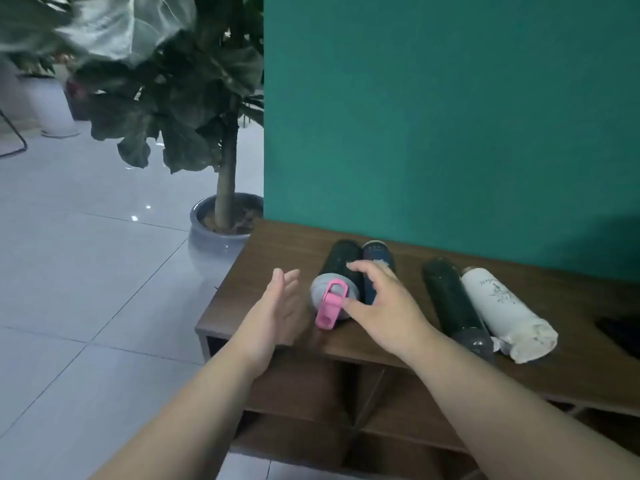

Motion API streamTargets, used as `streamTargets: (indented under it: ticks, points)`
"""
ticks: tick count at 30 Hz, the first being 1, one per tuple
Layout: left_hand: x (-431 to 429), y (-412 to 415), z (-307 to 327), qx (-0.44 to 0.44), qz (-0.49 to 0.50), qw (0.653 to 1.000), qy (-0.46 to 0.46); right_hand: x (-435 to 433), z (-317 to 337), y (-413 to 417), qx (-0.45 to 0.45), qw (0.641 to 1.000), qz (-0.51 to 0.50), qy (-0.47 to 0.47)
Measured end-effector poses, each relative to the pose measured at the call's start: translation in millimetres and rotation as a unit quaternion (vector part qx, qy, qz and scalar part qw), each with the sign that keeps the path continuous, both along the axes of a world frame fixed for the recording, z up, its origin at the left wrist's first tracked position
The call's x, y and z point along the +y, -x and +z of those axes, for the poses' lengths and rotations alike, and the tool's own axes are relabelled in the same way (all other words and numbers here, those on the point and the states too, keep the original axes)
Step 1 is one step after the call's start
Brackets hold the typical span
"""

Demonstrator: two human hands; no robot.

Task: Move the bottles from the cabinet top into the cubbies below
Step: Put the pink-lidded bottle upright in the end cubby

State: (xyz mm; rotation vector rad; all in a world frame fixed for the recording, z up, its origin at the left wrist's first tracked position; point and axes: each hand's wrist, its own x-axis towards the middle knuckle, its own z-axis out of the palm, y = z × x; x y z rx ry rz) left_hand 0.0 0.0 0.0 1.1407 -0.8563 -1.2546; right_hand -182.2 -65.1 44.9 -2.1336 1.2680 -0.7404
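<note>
Several bottles lie on their sides on the brown wooden cabinet top. The leftmost is a dark bottle with a grey lid and pink handle. A navy bottle lies right beside it. Further right are a dark green bottle and a white bottle. My right hand arches over the pink-handled bottle and the navy one, fingers spread, thumb near the grey lid, not clasped. My left hand hovers open just left of the pink handle, palm facing the bottle. Cubbies open below the top.
A teal wall rises behind the cabinet. A large potted plant in a grey pot stands off the cabinet's left end on the pale tiled floor. A dark flat object lies at the right edge.
</note>
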Motion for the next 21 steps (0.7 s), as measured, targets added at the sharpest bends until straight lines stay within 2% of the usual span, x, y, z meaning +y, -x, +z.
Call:
streamTargets:
  ticks: [2,6,8,11,14,18,21]
  points:
    - [2.3,-2.8,-8.7,0.008,0.003,1.0,0.022,-3.8,-1.4,-6.9,0.112,0.992,0.018,0.056]
    - [7.6,-4.5,-49.8,0.052,0.004,0.997,0.065,-14.1,-11.2,-14.7,0.22,0.969,0.062,0.091]
    - [7.6,-4.7,-68.9,0.093,0.013,0.993,0.074,-19.2,-16.6,-18.1,0.322,0.931,0.108,0.133]
    - [2.2,-4.4,-81.7,0.125,0.002,0.99,0.063,-25.9,-20.3,-27.6,0.457,0.85,0.163,0.208]
    - [0.2,-4.2,-80.1,0.141,0.003,0.987,0.075,-28.8,-25.2,-39.6,0.496,0.823,0.167,0.221]
    - [0.9,-6.2,-76.8,0.127,-0.004,0.988,0.089,-33.8,-31.2,-45.3,0.479,0.826,0.16,0.249]
    - [2.8,-11.1,-77.5,0.112,-0.003,0.99,0.09,-31.9,-27.0,-43.0,0.477,0.814,0.161,0.29]
